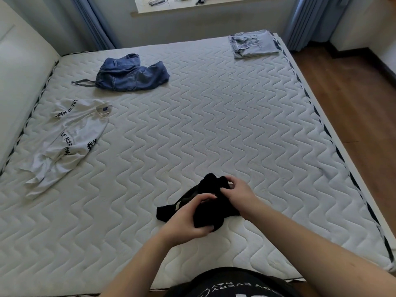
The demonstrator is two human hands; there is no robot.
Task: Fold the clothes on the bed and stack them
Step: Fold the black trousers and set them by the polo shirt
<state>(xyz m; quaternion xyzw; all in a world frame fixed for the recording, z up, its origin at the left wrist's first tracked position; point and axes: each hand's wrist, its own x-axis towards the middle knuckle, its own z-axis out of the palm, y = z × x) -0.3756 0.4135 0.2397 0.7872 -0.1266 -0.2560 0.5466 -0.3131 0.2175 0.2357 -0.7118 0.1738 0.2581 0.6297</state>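
Observation:
A crumpled black garment (pixel 206 207) lies near the front edge of the white quilted mattress (pixel 214 125). My left hand (pixel 188 219) grips its near side with curled fingers. My right hand (pixel 237 192) pinches its far right part. A white T-shirt with black lettering (pixel 66 138) lies spread and rumpled at the left. Crumpled blue denim shorts (pixel 130 75) with a drawstring lie at the far left centre. A folded light blue garment (pixel 251 43) sits at the far right corner.
A padded white headboard (pixel 19 71) runs along the left side. Blue curtains and a window sill stand behind the bed. Wooden floor (pixel 360 99) lies to the right of the mattress edge.

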